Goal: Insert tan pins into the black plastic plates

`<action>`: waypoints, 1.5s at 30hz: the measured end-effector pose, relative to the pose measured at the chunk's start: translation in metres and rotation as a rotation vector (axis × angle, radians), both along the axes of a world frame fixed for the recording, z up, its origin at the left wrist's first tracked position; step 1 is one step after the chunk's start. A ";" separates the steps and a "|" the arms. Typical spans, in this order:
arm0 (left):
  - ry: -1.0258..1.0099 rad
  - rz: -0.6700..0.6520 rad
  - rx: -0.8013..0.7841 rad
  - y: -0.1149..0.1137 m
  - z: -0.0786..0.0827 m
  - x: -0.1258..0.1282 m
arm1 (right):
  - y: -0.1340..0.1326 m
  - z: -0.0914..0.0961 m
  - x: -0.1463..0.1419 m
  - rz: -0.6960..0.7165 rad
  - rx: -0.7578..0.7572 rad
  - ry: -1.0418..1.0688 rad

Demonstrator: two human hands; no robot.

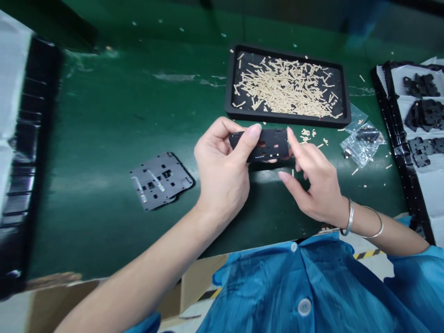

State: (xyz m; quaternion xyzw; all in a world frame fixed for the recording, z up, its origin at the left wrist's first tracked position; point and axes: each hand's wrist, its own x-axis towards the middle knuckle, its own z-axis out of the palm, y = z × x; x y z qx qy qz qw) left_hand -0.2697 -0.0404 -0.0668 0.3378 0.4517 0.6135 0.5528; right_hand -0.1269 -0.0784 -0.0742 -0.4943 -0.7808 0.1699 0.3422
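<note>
Both hands, left point(222, 169) and right point(314, 182), pinch a black perforated plate point(265, 144) above the green table point(104, 120), near a black tray point(231, 78).

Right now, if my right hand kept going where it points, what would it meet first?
The black perforated plate, which the right hand touches; beyond it, probably the tray of tan strips.

Both bare forearms are stretched forward, the hands held close together. The left hand point(222, 173) is closed in a pinch. The right hand point(314, 185) is held loose, forefinger raised, thumb spread apart.
</note>
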 end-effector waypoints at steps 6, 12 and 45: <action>0.009 0.019 0.098 0.007 -0.006 -0.004 | 0.002 0.006 0.007 -0.048 0.100 -0.036; 0.121 -0.041 0.121 0.004 -0.009 -0.004 | 0.011 0.011 0.015 -0.106 0.269 -0.087; 0.189 -0.249 0.071 -0.001 -0.013 -0.005 | 0.021 0.012 0.014 -0.152 -0.472 0.584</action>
